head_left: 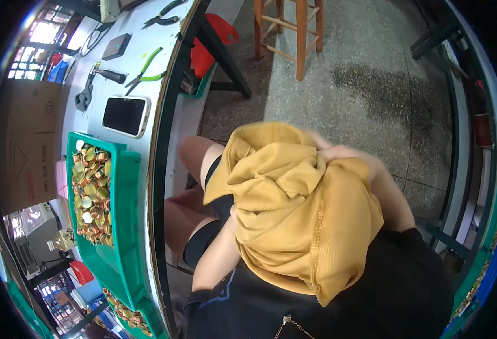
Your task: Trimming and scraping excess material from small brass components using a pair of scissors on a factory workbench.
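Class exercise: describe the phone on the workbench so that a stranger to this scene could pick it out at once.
Start at the long white workbench on the left. Just beyond the green tray of small metal caps lies the phone, flat, screen dark. It alone is a white-edged black slab; beyond it lie green-handled pliers.

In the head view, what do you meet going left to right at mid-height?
Cardboard box → green tray of small metal caps → dark bench edge → bare knees → mustard-yellow garment → right hand gripping it → speckled floor.
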The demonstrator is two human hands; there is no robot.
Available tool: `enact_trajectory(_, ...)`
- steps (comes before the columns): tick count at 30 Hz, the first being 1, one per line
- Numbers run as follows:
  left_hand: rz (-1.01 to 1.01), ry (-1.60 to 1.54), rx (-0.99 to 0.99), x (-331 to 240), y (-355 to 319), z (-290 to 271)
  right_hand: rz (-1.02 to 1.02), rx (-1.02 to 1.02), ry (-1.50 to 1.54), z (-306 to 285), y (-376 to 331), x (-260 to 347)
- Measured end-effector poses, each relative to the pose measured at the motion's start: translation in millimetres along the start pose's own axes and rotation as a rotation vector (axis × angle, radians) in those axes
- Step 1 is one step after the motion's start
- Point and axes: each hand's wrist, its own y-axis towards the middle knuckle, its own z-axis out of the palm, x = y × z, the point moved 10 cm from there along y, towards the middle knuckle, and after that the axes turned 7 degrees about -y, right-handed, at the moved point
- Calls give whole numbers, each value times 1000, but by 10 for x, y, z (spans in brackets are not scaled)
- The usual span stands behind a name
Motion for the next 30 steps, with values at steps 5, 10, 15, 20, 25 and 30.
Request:
enact_trajectory(5, 156, 38, -97, -385, 63, -288, 38, -144, 341, -355, 147, -969)
enact_trajectory(10, 436, 179, -206, -1169, 0, -679, 83, -162, 665, -515, 505, -1697)
enact_trajectory(15, 688, 473, -312, -1608, 138, -1142, 193, -127, 913, -755, 1701, -2129)
enact_trajectory(20, 418, 268, -319, -1595, 157, -1562, 179, -171, 990, -846, 2802, -2159)
enact_trajectory(25, 361, 308, -318, -1678, 371, -1719, 103, -288, 837, -950, 3152, -2030)
enact_trajectory(30, 429, 374, -223, -2277, 806, -1989, 79, -422, 761, -991, 3246, -2486)
